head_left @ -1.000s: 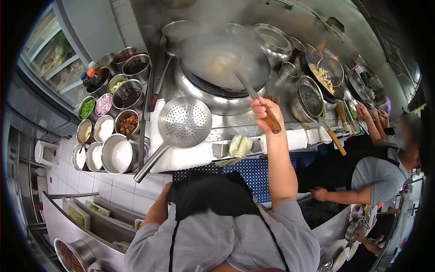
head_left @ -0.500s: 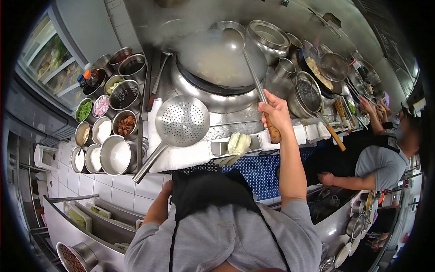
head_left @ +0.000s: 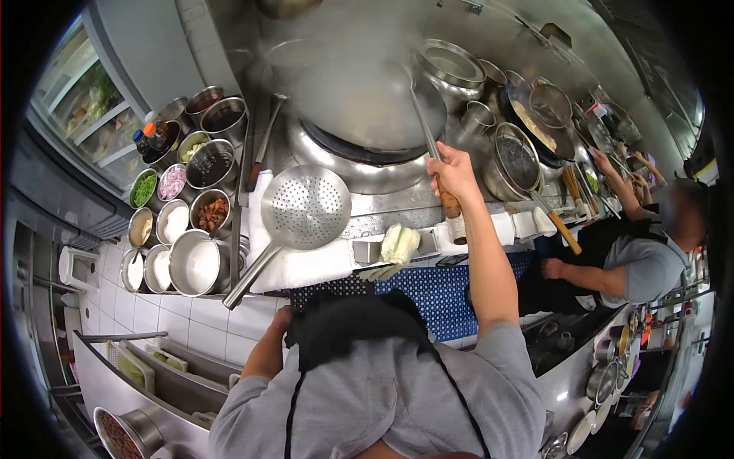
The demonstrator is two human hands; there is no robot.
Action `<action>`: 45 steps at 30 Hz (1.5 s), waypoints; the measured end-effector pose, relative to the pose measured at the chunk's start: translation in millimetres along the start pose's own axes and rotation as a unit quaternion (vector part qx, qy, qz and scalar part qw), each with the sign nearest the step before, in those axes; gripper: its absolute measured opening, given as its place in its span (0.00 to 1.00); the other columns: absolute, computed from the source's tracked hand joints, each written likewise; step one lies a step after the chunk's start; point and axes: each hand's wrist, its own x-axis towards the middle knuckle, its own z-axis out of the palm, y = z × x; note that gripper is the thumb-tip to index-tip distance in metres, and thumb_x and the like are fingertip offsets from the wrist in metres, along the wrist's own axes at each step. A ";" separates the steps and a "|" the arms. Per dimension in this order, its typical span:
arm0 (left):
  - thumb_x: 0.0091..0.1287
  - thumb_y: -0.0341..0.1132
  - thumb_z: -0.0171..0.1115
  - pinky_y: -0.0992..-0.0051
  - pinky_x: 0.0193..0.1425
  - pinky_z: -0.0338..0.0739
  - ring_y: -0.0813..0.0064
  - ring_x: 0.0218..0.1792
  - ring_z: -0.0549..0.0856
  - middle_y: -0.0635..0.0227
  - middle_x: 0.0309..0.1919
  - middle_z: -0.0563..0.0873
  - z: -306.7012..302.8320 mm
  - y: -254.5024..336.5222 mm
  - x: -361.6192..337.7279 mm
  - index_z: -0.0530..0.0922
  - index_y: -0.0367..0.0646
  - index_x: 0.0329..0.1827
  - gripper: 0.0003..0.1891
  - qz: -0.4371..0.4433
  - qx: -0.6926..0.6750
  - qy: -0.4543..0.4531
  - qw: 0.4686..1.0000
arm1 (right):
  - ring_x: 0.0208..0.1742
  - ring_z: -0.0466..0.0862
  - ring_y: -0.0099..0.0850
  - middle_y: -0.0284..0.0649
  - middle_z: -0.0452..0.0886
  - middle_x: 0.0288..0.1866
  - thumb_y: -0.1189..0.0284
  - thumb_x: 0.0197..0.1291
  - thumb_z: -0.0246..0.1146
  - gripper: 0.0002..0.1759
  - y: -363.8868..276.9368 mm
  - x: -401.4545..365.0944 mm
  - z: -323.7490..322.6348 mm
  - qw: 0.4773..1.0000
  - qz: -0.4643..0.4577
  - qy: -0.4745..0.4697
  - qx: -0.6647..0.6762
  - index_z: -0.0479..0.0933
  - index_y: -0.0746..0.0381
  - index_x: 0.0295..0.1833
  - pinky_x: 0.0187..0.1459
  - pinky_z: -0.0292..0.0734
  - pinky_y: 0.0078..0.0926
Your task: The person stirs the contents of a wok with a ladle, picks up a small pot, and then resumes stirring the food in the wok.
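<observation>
My right hand (head_left: pixel 455 172) is wrapped round the wooden-ended handle of a long metal ladle (head_left: pixel 423 113). The ladle reaches over the wok (head_left: pixel 363 150), where thick steam hides its bowl and most of the wok's contents. Down at my side, against the black apron, is my left hand (head_left: pixel 283 318); its fingers are mostly hidden. A perforated strainer (head_left: pixel 306 206) lies in front of the wok on a white towel (head_left: pixel 306 266), its handle pointing toward me. Beside the towel, a folded pale cloth (head_left: pixel 400 244) rests on a small metal tray.
Metal pots of ingredients, such as chopped greens (head_left: pixel 143 189) and sliced onion (head_left: pixel 173 183), stand on the left. A spatula (head_left: pixel 266 141) leans beside the wok. On the right are a pot with a mesh strainer (head_left: pixel 517 158), a second wok (head_left: pixel 562 145) and a co-worker (head_left: pixel 634 264).
The ladle's bowl, visible above the wok before, is now lost in thicker steam. My right hand has shifted slightly to the left. The co-worker has moved a little.
</observation>
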 end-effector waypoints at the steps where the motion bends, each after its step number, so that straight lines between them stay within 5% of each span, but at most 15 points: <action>1: 0.54 0.46 0.60 0.58 0.51 0.77 0.49 0.45 0.83 0.50 0.40 0.84 -5.9 11.6 -5.2 0.83 0.44 0.40 0.17 0.015 0.022 -0.018 0.999 | 0.14 0.73 0.24 0.36 0.74 0.22 0.79 0.54 0.59 0.38 1.9 7.7 0.8 1.000 0.005 -0.001 -0.011 0.54 0.72 0.71 0.13 0.68 0.24; 6: 0.56 0.49 0.56 0.59 0.52 0.76 0.50 0.47 0.82 0.51 0.40 0.84 -9.0 39.4 -15.4 0.83 0.45 0.40 0.19 0.005 0.130 -0.072 0.989 | 0.16 0.75 0.25 0.38 0.76 0.23 0.79 0.53 0.60 0.37 -1.6 31.7 12.0 0.992 0.020 0.000 -0.126 0.58 0.70 0.70 0.16 0.71 0.26; 10: 0.60 0.54 0.54 0.59 0.53 0.75 0.53 0.52 0.81 0.50 0.45 0.84 37.1 -54.1 1.1 0.82 0.49 0.48 0.23 -0.124 -0.180 -0.085 0.972 | 0.17 0.77 0.26 0.40 0.77 0.24 0.78 0.52 0.61 0.35 -13.3 33.9 14.7 0.979 0.018 -0.024 -0.200 0.61 0.70 0.69 0.19 0.73 0.26; 13: 0.61 0.56 0.52 0.59 0.53 0.75 0.54 0.52 0.81 0.50 0.47 0.83 24.7 -41.4 -12.4 0.83 0.49 0.49 0.24 -0.112 0.029 -0.099 0.988 | 0.18 0.78 0.27 0.42 0.78 0.24 0.78 0.53 0.61 0.34 -9.0 34.6 11.0 0.970 0.002 -0.068 -0.233 0.62 0.70 0.68 0.20 0.73 0.26; 19: 0.61 0.53 0.54 0.60 0.52 0.76 0.53 0.47 0.83 0.52 0.42 0.85 0.8 -0.4 -41.9 0.84 0.48 0.44 0.21 -0.068 0.074 -0.109 0.989 | 0.15 0.73 0.24 0.38 0.75 0.23 0.80 0.53 0.61 0.34 -18.5 3.5 -3.9 0.977 0.037 -0.132 -0.164 0.62 0.73 0.67 0.16 0.68 0.25; 28: 0.57 0.46 0.58 0.57 0.50 0.76 0.49 0.45 0.83 0.48 0.38 0.84 3.0 1.7 3.1 0.82 0.40 0.38 0.18 -0.049 0.038 -0.036 0.997 | 0.14 0.70 0.19 0.34 0.75 0.24 0.80 0.53 0.60 0.35 -48.7 -42.5 -50.3 0.967 0.075 -0.197 -0.143 0.61 0.70 0.69 0.13 0.65 0.20; 33: 0.54 0.47 0.58 0.56 0.50 0.76 0.47 0.45 0.82 0.47 0.40 0.83 -12.6 38.0 13.2 0.82 0.42 0.37 0.18 0.069 0.143 -0.096 0.983 | 0.14 0.71 0.20 0.35 0.77 0.25 0.78 0.52 0.60 0.34 -53.5 -56.7 -54.2 0.959 0.071 -0.164 -0.219 0.63 0.67 0.68 0.15 0.67 0.21; 37: 0.53 0.47 0.59 0.56 0.49 0.76 0.47 0.45 0.82 0.48 0.39 0.84 -24.6 63.3 7.9 0.82 0.44 0.36 0.17 0.080 0.154 -0.098 0.980 | 0.16 0.76 0.27 0.44 0.80 0.26 0.76 0.51 0.61 0.34 -51.9 -53.2 -37.7 0.919 0.010 -0.127 -0.373 0.65 0.66 0.67 0.20 0.73 0.28; 43: 0.55 0.46 0.58 0.57 0.47 0.77 0.45 0.44 0.81 0.44 0.40 0.83 -24.7 52.7 -8.1 0.82 0.43 0.41 0.17 0.044 0.123 -0.095 0.987 | 0.26 0.84 0.42 0.56 0.81 0.32 0.75 0.51 0.61 0.27 -36.8 -25.5 -19.9 0.911 0.003 -0.096 -0.402 0.71 0.69 0.59 0.32 0.77 0.37; 45: 0.58 0.44 0.57 0.58 0.46 0.78 0.48 0.44 0.83 0.45 0.40 0.84 -18.0 29.9 -9.1 0.81 0.40 0.43 0.18 -0.028 0.051 -0.086 0.995 | 0.32 0.84 0.47 0.57 0.81 0.33 0.74 0.51 0.62 0.25 -25.8 -9.1 -17.0 0.903 -0.026 -0.089 -0.420 0.71 0.69 0.57 0.36 0.76 0.40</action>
